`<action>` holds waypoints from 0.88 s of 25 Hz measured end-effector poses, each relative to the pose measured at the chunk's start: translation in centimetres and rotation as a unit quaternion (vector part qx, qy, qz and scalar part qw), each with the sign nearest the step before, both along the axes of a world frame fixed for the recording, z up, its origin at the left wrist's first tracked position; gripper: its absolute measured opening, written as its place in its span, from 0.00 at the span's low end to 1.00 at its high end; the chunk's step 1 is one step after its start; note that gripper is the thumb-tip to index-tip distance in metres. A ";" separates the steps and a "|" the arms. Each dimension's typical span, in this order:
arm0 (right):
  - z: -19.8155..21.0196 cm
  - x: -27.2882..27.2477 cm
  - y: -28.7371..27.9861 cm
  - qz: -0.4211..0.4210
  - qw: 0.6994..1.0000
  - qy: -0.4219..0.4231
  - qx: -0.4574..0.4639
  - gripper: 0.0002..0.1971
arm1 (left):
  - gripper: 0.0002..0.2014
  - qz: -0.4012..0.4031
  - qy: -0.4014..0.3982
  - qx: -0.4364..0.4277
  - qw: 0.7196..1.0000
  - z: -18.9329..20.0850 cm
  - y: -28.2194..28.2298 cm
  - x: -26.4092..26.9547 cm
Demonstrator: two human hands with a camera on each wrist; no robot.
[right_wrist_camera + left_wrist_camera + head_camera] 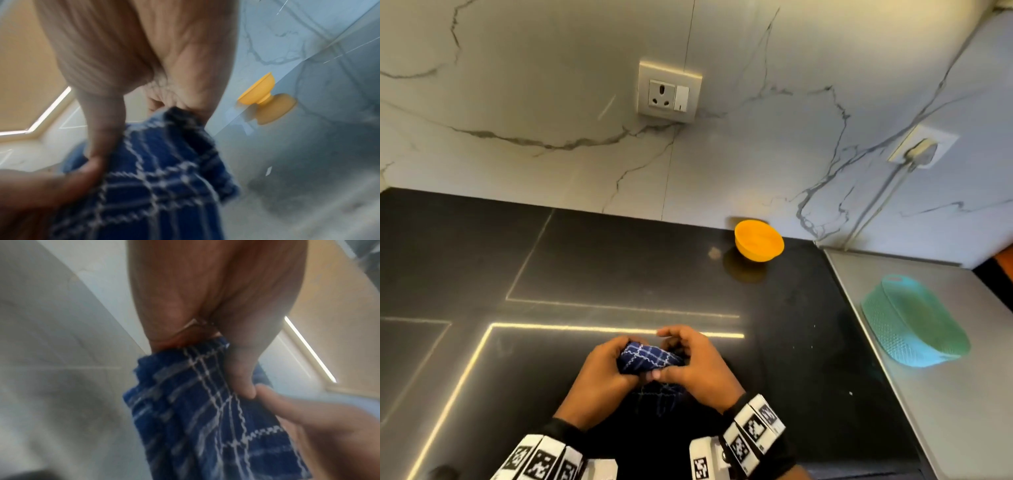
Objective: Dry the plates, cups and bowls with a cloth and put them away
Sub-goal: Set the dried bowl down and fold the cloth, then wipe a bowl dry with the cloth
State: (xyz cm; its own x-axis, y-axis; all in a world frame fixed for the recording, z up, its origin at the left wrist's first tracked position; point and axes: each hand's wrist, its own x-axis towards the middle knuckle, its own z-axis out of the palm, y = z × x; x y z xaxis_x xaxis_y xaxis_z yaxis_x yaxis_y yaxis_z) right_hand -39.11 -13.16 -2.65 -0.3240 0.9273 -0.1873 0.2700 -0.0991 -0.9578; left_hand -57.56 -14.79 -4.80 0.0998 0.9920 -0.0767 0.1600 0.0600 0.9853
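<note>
Both my hands bunch the dark blue checked cloth (pixel 649 358) over the black stone counter (pixel 585 267).

My left hand (pixel 599 370) and right hand (pixel 695 363) each clutch the cloth with curled fingers, thumbs meeting. The orange plastic bowl (pixel 758 240) stands upright by the marble wall, well apart; a turquoise perforated basket (pixel 914 325) lies on the steel drainer.

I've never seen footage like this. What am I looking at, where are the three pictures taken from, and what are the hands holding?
No machine here: a person wears three cameras. The head view looks down at a black counter; the other two sit on the wrists, close and blurry. The left hand and right hand both grip a blue checked cloth. An orange bowl stands near the wall, and a green basket lies upside down on the steel drainboard. The patterned bands on the wrists are part of the rig.
</note>
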 end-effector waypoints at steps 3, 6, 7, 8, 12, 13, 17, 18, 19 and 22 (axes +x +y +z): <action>-0.8 4.0 0.5 -0.066 0.984 0.163 -0.025 0.32 | 0.30 0.054 -0.258 -0.062 0.963 0.6 2.5 2.9; -0.9 6.9 0.7 -0.058 0.942 0.317 -0.093 0.38 | 0.19 0.022 -0.453 -0.143 0.880 2.0 4.7 8.4; -0.8 7.5 1.2 -0.065 0.933 0.339 -0.099 0.38 | 0.20 0.021 -0.476 -0.168 0.863 2.1 5.6 10.3; -0.5 8.1 1.8 -0.078 0.931 0.346 -0.087 0.38 | 0.21 0.029 -0.490 -0.187 0.851 2.1 6.3 12.2; 1.3 9.7 3.9 -0.237 0.937 0.257 0.023 0.42 | 0.18 0.027 -0.502 -0.193 0.843 2.4 7.5 19.3; 1.4 10.7 4.3 -0.297 0.927 0.223 0.047 0.37 | 0.17 0.014 -0.476 -0.190 0.859 2.4 7.7 20.8; 0.7 16.8 5.4 -0.483 0.859 0.151 0.072 0.11 | 0.18 0.018 -0.303 -0.247 0.920 1.5 11.5 24.4; 0.5 18.3 5.5 -0.493 0.855 0.152 0.060 0.14 | 0.16 0.035 -0.257 -0.249 0.933 0.9 13.5 24.9; 0.4 19.5 5.4 -0.490 0.856 0.160 0.048 0.21 | 0.13 0.048 -0.216 -0.236 0.946 0.4 15.6 25.2; -0.8 22.7 4.9 -0.503 0.859 0.088 0.015 0.45 | 0.11 0.056 -0.052 -0.191 0.979 -0.9 22.0 26.3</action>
